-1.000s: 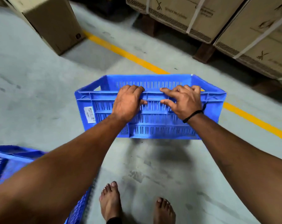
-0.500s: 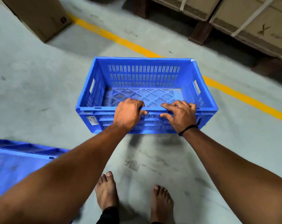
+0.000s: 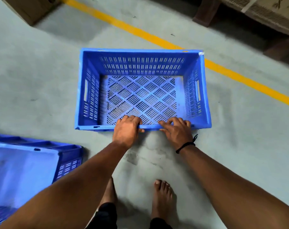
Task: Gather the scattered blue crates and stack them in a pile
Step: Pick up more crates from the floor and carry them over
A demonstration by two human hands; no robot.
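The crate (image 3: 140,65) lies open side up at the centre of the frame. The left hand (image 3: 126,130) and right hand (image 3: 177,132) grip its near rim, fingers curled over.

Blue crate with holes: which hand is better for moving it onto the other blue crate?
Left, probably. The left hand and right hand both hold the blue crate by its near rim, but the left is on the side where the other crate lies, so it can lead.

Warehouse: floor line (image 3: 157,38), palletised cartons (image 3: 264,12)
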